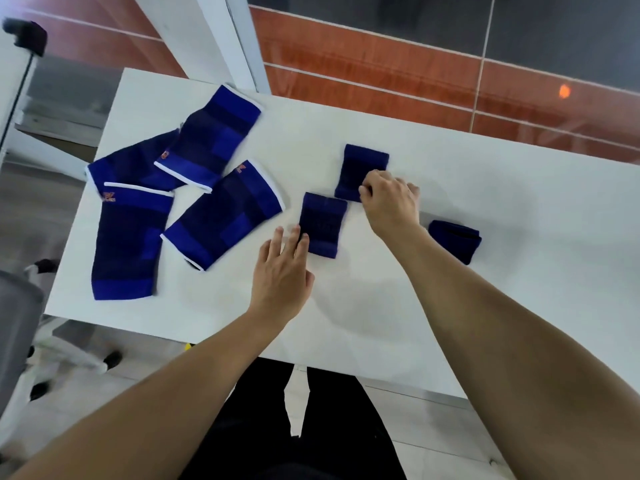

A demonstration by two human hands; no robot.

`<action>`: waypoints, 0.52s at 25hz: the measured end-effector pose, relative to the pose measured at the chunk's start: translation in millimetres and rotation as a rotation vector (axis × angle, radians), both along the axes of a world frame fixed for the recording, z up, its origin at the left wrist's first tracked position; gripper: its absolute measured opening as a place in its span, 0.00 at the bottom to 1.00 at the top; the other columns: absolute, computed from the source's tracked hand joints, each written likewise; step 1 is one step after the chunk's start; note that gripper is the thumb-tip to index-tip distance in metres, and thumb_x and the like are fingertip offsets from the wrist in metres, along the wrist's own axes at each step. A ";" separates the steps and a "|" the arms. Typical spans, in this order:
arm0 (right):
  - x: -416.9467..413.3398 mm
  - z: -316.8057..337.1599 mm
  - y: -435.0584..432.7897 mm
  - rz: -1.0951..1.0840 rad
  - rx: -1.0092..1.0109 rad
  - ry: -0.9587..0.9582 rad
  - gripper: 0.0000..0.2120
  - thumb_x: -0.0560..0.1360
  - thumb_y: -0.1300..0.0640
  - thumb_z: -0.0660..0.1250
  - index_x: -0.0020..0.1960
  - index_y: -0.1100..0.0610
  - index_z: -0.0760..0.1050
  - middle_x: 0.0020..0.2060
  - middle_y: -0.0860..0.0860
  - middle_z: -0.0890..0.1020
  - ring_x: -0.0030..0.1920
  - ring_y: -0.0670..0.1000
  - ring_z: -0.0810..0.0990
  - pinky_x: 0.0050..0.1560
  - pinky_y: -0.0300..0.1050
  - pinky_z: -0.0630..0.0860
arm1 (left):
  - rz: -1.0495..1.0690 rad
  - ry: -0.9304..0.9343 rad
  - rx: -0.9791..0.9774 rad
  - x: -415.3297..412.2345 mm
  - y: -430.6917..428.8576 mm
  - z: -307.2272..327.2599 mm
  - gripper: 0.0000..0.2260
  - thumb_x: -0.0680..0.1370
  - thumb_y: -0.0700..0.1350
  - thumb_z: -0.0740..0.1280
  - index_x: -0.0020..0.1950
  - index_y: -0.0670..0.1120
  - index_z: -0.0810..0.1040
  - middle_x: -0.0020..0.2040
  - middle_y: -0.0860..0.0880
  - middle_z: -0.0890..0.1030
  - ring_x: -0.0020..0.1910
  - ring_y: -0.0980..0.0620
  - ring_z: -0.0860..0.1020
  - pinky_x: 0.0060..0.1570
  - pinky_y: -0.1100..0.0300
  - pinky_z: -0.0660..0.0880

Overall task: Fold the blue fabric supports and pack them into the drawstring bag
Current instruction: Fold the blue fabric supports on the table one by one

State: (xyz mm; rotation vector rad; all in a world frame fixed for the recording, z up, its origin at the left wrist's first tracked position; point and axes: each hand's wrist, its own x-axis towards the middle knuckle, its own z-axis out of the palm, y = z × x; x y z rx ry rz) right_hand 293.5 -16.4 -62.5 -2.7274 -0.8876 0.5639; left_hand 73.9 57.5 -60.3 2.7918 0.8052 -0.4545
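Note:
Several large blue fabric supports (214,140) with white trim lie unfolded in a loose pile on the left half of the white table (519,209). Three small dark blue wrist supports lie to their right: one (322,224) near the middle, one (360,168) farther back, one (456,240) at the right. My left hand (281,275) lies flat with straight fingers, fingertips touching the left edge of the middle small support. My right hand (391,202) has curled fingers pinching the near right corner of the far small support. No drawstring bag is in view.
The table's near edge runs just in front of my legs. A grey chair (17,327) stands at the lower left off the table. A dark stand (20,64) rises at the far left. Orange and grey floor tiles lie beyond the table's far edge.

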 end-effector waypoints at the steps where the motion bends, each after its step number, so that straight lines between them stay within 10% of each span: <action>1: -3.0 -1.2 -9.2 -0.009 0.003 -0.011 0.09 0.83 0.53 0.59 0.56 0.54 0.76 0.58 0.50 0.79 0.58 0.57 0.77 0.66 0.56 0.67 | 0.001 -0.001 -0.008 -0.8 -0.3 -0.1 0.27 0.77 0.44 0.63 0.77 0.42 0.67 0.78 0.43 0.65 0.77 0.38 0.63 0.72 0.46 0.64; 13: -86.3 11.5 -71.0 -0.702 0.150 0.293 0.35 0.75 0.58 0.74 0.73 0.48 0.57 0.63 0.56 0.76 0.62 0.58 0.74 0.68 0.58 0.70 | -0.038 -0.047 0.002 -31.2 -6.3 -2.9 0.31 0.74 0.45 0.65 0.77 0.41 0.65 0.77 0.41 0.66 0.69 0.39 0.69 0.67 0.47 0.68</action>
